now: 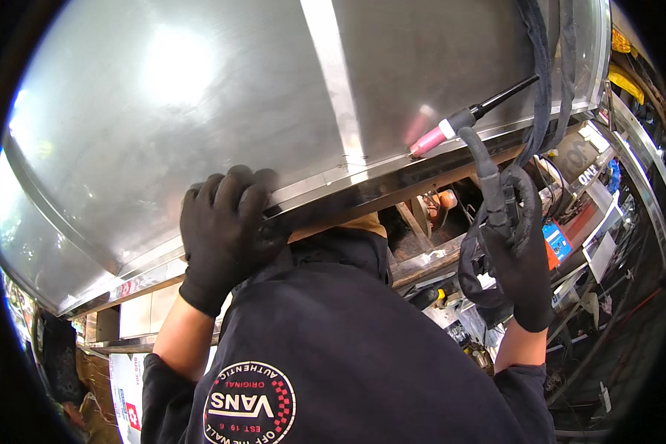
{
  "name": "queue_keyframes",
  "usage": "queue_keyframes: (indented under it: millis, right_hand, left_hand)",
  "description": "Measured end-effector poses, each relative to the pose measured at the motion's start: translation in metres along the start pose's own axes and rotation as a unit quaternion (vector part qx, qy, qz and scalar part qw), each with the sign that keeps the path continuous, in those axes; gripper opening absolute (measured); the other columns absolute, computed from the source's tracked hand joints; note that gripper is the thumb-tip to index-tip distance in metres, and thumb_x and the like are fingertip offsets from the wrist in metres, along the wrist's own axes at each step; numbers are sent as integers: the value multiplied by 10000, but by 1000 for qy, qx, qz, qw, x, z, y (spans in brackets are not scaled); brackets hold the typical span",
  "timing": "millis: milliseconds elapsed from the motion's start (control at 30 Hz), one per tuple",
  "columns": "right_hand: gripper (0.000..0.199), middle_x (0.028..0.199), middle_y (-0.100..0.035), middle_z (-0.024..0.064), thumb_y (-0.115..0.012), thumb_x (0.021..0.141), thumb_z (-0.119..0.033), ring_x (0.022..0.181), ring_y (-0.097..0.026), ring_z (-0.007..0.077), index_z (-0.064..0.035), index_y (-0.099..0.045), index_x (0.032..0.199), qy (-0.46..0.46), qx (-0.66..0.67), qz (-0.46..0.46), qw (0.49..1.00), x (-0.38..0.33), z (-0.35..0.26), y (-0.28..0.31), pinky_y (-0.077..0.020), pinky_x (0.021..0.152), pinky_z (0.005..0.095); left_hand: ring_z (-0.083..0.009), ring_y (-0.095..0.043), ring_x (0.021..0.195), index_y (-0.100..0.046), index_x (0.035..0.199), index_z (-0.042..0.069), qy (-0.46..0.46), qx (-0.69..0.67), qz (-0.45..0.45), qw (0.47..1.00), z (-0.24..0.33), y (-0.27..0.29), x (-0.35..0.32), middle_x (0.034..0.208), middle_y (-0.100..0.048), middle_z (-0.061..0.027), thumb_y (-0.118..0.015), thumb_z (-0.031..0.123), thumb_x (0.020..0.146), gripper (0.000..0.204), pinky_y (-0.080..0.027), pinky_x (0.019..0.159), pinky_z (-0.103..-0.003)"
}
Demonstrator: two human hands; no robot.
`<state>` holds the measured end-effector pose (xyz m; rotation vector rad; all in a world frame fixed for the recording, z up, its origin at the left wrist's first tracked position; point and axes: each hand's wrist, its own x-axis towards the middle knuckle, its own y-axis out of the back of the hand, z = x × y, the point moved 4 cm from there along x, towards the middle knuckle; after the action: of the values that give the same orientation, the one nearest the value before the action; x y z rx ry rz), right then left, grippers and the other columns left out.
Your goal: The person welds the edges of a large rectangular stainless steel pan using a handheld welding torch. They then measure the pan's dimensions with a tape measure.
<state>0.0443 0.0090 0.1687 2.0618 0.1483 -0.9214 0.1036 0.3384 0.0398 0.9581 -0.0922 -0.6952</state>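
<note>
**Operator:** As I look down from the head camera, I see my left hand [226,237], in a black glove, pressed flat over the near edge of a big stainless steel sheet [200,111]. The fingers are curled over the rim, so I'd call it a clasp on the edge, not a full fist.

**Observer:** And the right?

**Operator:** My right hand [522,255], also gloved in black, is wrapped tight round the dark handle of a welding torch [470,126]. The torch bends up from the fist, and its pink nozzle [431,139] sits right at the sheet's folded lower edge, near a brighter seam [340,96] that runs up the metal. Whether the tip is touching the steel I cannot tell.

**Observer:** Where does the torch's hose go?

**Operator:** A black cable [547,81] loops from the handle up over the sheet toward the top right of the frame.

**Observer:** What's around it?

**Operator:** Under the sheet's edge I see wooden beams [429,255] and, off to the right, a cluttered bench [599,237] with machine housings and small bits I can't make out. A dark sweatshirt [348,355] with a round printed badge fills the bottom of the view.
</note>
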Motion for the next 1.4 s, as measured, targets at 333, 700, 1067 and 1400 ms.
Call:
queue_keyframes:
  millis: [333, 700, 1067, 1400]
  right_hand:
    - [814, 1557, -398, 176, -581, 904, 102, 1375, -489, 246, -63, -235, 1623, -79, 246, 65, 964, -40, -59, -41, -424, 1122, 391]
    - [768, 1483, -463, 179, -589, 950, 60, 1187, -604, 210, -62, -226, 1616, -30, 163, 109, 980, -57, -114, -88, -513, 976, 330]
    - [771, 1576, -386, 273, -644, 943, -36, 1471, -401, 321, 39, -237, 1594, -21, 56, -40, 997, -39, -117, -103, -327, 1192, 427]
    - [763, 1509, -476, 298, -675, 957, -113, 1359, -549, 362, 30, -263, 1584, 26, -7, -43, 999, -38, -124, -105, -433, 1109, 436]
  left_hand:
    - [-349, -526, 1244, -624, 1293, 134, 3, 36, 56, 998, -76, 36, -102, 1246, -576, -99, -894, 400, 708, 697, -430, 1072, -548]
    - [-327, -535, 1294, -625, 1278, 154, 37, 132, 151, 979, -150, 55, -182, 1287, -602, -74, -868, 568, 723, 734, -396, 1132, -548]
    - [-321, -557, 1254, -630, 1213, 161, 66, 153, 139, 976, -149, 56, -183, 1266, -614, -67, -831, 644, 736, 708, -448, 1076, -528]
    - [-320, -568, 1233, -637, 1223, 150, 66, 159, 127, 977, -147, 56, -181, 1256, -619, -77, -830, 639, 742, 712, -451, 1054, -523]
